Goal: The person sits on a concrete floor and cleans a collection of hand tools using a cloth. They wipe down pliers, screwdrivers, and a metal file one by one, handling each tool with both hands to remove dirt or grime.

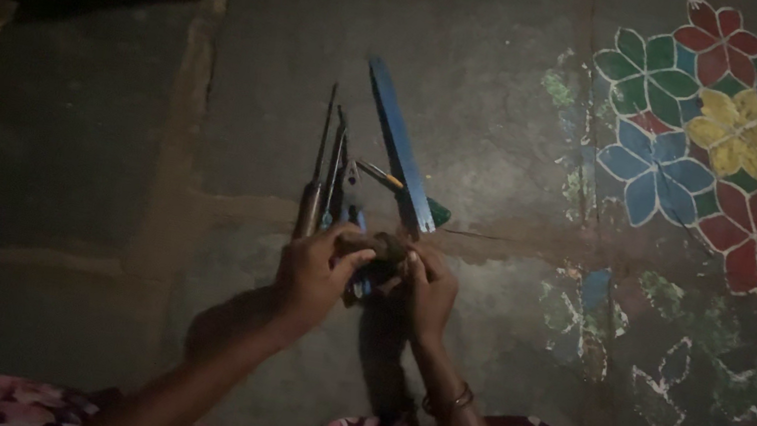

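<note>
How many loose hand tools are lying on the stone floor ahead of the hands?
4, possibly more hidden by the hands: a wooden-handled screwdriver leftmost, blue-handled pliers beside it, a long flat blue bar angled right, and a green-tipped tool crossing under that bar.

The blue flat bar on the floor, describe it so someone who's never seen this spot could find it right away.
Start at the painted flower pattern on the stone floor and look toward the tools lying just beyond the person's hands. The blue flat bar is the longest piece there, slanting away from the right hand. Unlike the thin dark screwdriver and pliers beside it, it is wide, flat and bright blue.
</note>
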